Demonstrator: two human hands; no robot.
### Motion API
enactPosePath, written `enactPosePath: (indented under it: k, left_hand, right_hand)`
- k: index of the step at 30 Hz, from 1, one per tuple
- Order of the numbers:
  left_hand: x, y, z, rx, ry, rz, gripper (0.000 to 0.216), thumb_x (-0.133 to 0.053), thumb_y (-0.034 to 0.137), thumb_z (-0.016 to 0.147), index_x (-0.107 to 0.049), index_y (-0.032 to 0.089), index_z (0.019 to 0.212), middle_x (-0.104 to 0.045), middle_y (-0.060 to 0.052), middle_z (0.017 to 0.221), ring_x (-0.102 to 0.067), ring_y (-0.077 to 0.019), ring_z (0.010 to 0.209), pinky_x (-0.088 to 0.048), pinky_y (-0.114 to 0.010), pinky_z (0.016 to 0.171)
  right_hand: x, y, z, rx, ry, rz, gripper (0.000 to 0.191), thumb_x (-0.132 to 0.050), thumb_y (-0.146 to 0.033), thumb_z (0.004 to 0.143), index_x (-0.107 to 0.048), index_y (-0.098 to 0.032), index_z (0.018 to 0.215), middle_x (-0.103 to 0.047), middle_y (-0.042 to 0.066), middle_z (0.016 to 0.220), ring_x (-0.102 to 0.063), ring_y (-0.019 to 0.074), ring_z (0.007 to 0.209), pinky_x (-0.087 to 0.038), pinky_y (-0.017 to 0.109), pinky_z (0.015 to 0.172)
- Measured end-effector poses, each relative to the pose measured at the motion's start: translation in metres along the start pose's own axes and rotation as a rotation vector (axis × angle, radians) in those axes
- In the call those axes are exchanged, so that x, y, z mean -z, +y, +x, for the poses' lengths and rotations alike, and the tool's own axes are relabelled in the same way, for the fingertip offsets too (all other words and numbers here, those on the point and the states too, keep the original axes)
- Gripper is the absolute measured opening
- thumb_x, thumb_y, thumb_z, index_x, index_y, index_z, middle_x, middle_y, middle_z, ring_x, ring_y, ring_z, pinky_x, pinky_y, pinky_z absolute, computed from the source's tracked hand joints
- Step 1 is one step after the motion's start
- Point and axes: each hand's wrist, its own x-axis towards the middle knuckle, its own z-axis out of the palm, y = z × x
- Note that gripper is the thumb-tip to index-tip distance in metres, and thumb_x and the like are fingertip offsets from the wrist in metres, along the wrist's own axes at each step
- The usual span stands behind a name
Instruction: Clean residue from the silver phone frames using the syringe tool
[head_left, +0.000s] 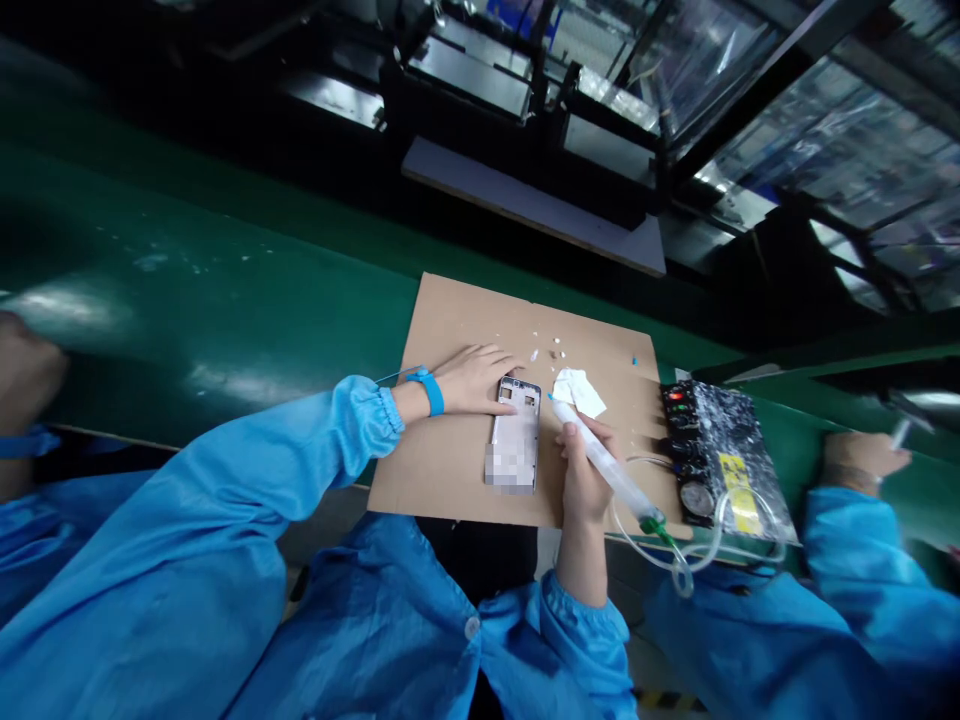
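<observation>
A phone's metal frame [519,435] lies on a sheet of brown cardboard [442,450], its cut-outs toward the far end. Stretched out flat, my left hand [472,380] rests at the frame's upper left edge, with the thumb across it. A blue band circles that wrist. In my right hand [589,480] is a whitish dispensing syringe [611,470], its blue tip pointing up and left, just right of the frame. The syringe's green rear cap joins a clear hose. A white paper wipe [579,391] lies beyond the tip.
A black dispenser box [724,450] with a gauge and coiled clear tubing [720,530] stands right of the cardboard. White scraps [535,355] dot the sheet. Co-workers' hands [862,460] show at both sides. A shelf board [532,205] runs along the back of the green bench [322,300].
</observation>
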Motion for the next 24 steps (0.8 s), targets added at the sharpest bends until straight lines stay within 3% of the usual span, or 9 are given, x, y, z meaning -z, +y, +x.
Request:
enactPosePath:
  k: [2, 4, 9, 11, 14, 17, 24]
  left_hand:
    - [0.017, -0.021, 0.003, 0.065, 0.028, 0.038, 0.079, -0.09, 0.067, 0.104, -0.067, 0.023, 0.165, -0.08, -0.016, 0.154, -0.071, -0.0402, 0.148, -0.055, -0.056, 0.128]
    - [0.043, -0.049, 0.004, 0.198, 0.132, 0.104, 0.079, -0.094, 0.064, 0.101, -0.067, 0.022, 0.162, -0.076, -0.019, 0.16, -0.069, -0.0426, 0.15, -0.055, -0.059, 0.128]
    - [0.119, -0.122, -0.02, 0.722, 0.764, 0.244, 0.054, -0.083, 0.045, 0.112, -0.066, 0.02, 0.156, -0.064, -0.025, 0.168, -0.064, -0.0426, 0.156, -0.053, -0.057, 0.13]
    - [0.138, -0.138, -0.034, 0.846, 0.86, 0.245, 0.045, -0.078, 0.038, 0.113, -0.066, 0.019, 0.152, -0.065, -0.025, 0.164, -0.066, -0.0409, 0.153, -0.054, -0.054, 0.129]
    - [0.148, -0.144, -0.046, 0.889, 0.812, 0.245, 0.032, -0.072, 0.031, 0.113, -0.066, 0.02, 0.142, -0.069, -0.022, 0.156, -0.068, -0.0393, 0.145, -0.056, -0.053, 0.124]
    - [0.142, -0.138, -0.043, 0.828, 0.69, 0.262, 0.024, -0.069, 0.033, 0.112, -0.067, 0.023, 0.135, -0.072, -0.02, 0.15, -0.069, -0.0399, 0.142, -0.057, -0.054, 0.121]
    - [0.133, -0.128, -0.033, 0.661, 0.478, 0.291, 0.03, -0.064, 0.041, 0.11, -0.07, 0.023, 0.134, -0.074, -0.022, 0.152, -0.067, -0.0436, 0.146, -0.053, -0.06, 0.128]
  right_hand:
    - [0.0, 0.001, 0.0, 0.0, 0.037, 0.032, 0.062, -0.099, -0.075, 0.09, -0.08, -0.021, 0.115, -0.079, 0.003, 0.085, -0.075, 0.0207, 0.071, -0.064, 0.035, 0.069]
    - [-0.001, 0.002, 0.0, 0.007, 0.052, 0.061, 0.062, -0.099, -0.074, 0.091, -0.081, -0.021, 0.117, -0.079, 0.003, 0.086, -0.074, 0.0203, 0.071, -0.063, 0.035, 0.067]
    - [-0.004, -0.001, -0.002, -0.007, 0.075, 0.088, 0.066, -0.101, -0.077, 0.086, -0.083, -0.02, 0.115, -0.08, 0.006, 0.085, -0.075, 0.0238, 0.07, -0.065, 0.041, 0.07]
    - [-0.004, -0.003, -0.002, -0.017, 0.077, 0.104, 0.067, -0.101, -0.078, 0.084, -0.084, -0.02, 0.114, -0.081, 0.007, 0.086, -0.076, 0.0252, 0.072, -0.065, 0.043, 0.071]
    - [-0.004, -0.003, -0.002, 0.003, 0.075, 0.1, 0.065, -0.1, -0.077, 0.085, -0.086, -0.02, 0.111, -0.083, 0.01, 0.091, -0.076, 0.026, 0.074, -0.065, 0.043, 0.071]
    - [-0.004, 0.001, -0.001, 0.017, 0.073, 0.089, 0.061, -0.1, -0.075, 0.087, -0.087, -0.021, 0.11, -0.084, 0.009, 0.091, -0.076, 0.0262, 0.076, -0.065, 0.043, 0.073]
    - [-0.002, 0.005, 0.001, 0.027, 0.069, 0.116, 0.058, -0.097, -0.073, 0.09, -0.086, -0.02, 0.11, -0.084, 0.01, 0.096, -0.076, 0.0254, 0.08, -0.068, 0.046, 0.083]
